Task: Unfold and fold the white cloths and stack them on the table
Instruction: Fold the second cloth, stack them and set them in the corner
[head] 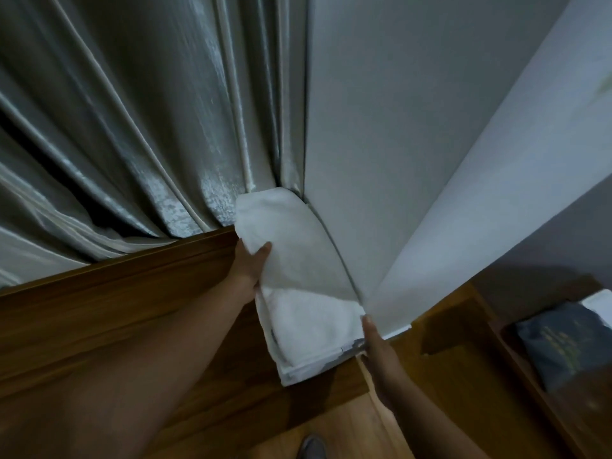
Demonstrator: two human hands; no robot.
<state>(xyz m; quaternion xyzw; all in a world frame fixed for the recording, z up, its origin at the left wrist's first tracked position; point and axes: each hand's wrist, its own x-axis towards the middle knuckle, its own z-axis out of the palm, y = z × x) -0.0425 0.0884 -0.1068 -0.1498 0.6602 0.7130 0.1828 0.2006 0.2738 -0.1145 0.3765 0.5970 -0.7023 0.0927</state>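
A stack of folded white cloths point(308, 313) lies on the right end of the dark wooden table point(116, 313), pushed into the corner against the wall. Its top cloth point(291, 240) is folded over and reaches back to the curtain. My left hand point(250, 263) grips the left edge of that top cloth, thumb on top. My right hand point(377, 346) rests flat against the stack's right front corner, fingers straight; whether it pinches any cloth is unclear.
A grey pleated curtain point(132, 127) hangs behind the table. A pale wall point(414, 144) stands to the right. Lower right, a wooden shelf point(463, 326) holds a dark blue bag point(569, 346) and a white item point(599, 306). A shoe point(311, 447) shows on the wooden floor.
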